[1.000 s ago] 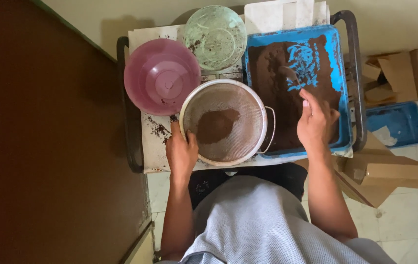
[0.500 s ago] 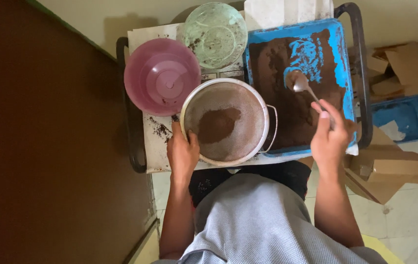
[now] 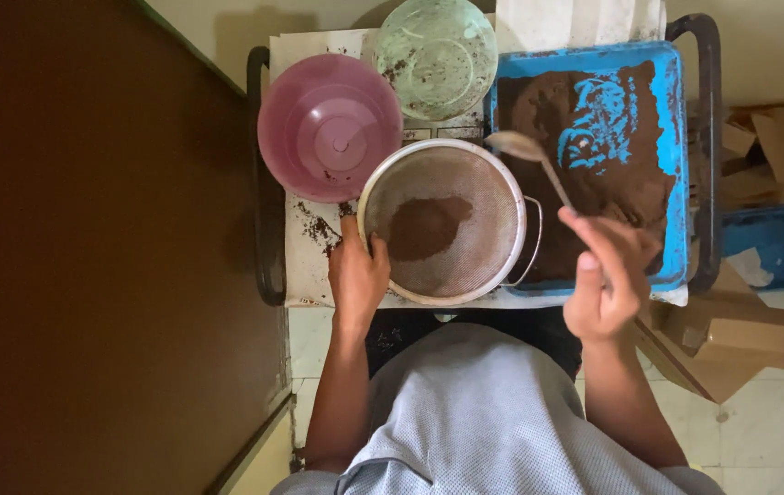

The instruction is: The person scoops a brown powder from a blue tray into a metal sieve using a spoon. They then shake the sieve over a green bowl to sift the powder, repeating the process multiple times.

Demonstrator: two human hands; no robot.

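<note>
- Right hand [image 3: 605, 284] nearest, raised over the near edge of the blue tray [image 3: 676, 165]; its grip is clenched on the tail end of a metal spoon [image 3: 539, 165], pinched between thumb and fingers.
- Spoon: thin, stiff, light, probably slick metal. It is held far back on the handle, so the bowl end would swing easily. Long axis runs diagonally, handle near-right, bowl pointing far-left, tip just at the sieve's far-right rim. Bowl contents cannot be told.
- Left hand [image 3: 358, 275] at the near-left rim of the round metal sieve [image 3: 442, 225], grip closed on the rim, thumb over the edge.
- Sieve: rigid rim with fine mesh that looks light and dentable; the rim or the wire loop handle on its right side is the place to hold it. A small heap of brown powder [image 3: 424, 227] lies in the middle; loose and spills if tipped.
- Tray just right of the sieve, spread with the same brown powder, bare blue patches scraped through it.
- Farther: pink plastic bowl [image 3: 332, 128] far-left, pale green bowl [image 3: 436, 57] beyond it, both on the paper-covered table [image 3: 305, 247], with powder crumbs.
</note>
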